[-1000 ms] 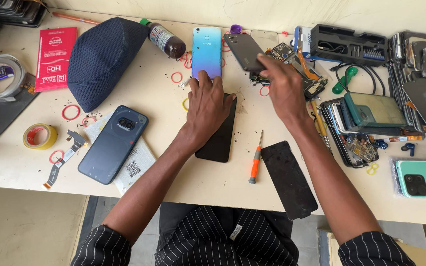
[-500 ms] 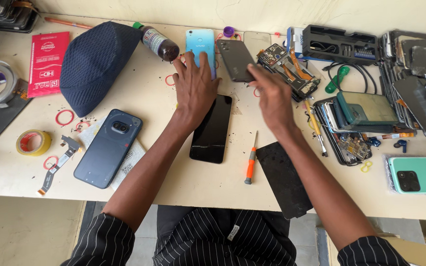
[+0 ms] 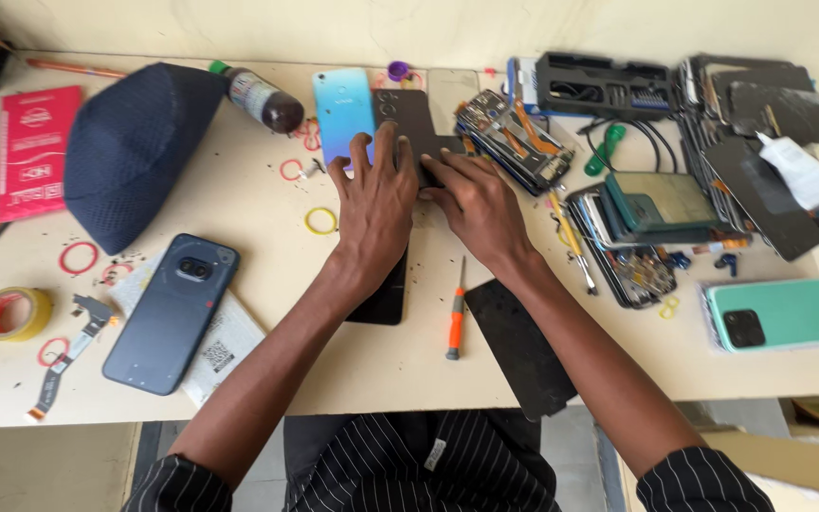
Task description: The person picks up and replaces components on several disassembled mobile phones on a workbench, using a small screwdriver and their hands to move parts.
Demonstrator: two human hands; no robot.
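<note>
Hands meet near the bench's far edge, head view: left hand (image 3: 378, 194) lies flat, fingers spread, on the dark back cover (image 3: 409, 121), apparently to steady it; nothing is grasped; right hand (image 3: 479, 204) rests beside it, fingertips pressing the cover's near right corner, not closed around anything. A black phone (image 3: 386, 296) lies screen-up under the left wrist; an orange screwdriver (image 3: 455, 318) lies just right of it, within reach. A blue phone back (image 3: 343, 114) touches the cover's left side; an opened phone chassis (image 3: 509, 137) sits to its right. Bench (image 3: 353, 379) is pale wood, strewn with rubber bands; a dark cap (image 3: 130, 147) occupies the far left; a green phone (image 3: 777, 313) lies at the right edge.
</note>
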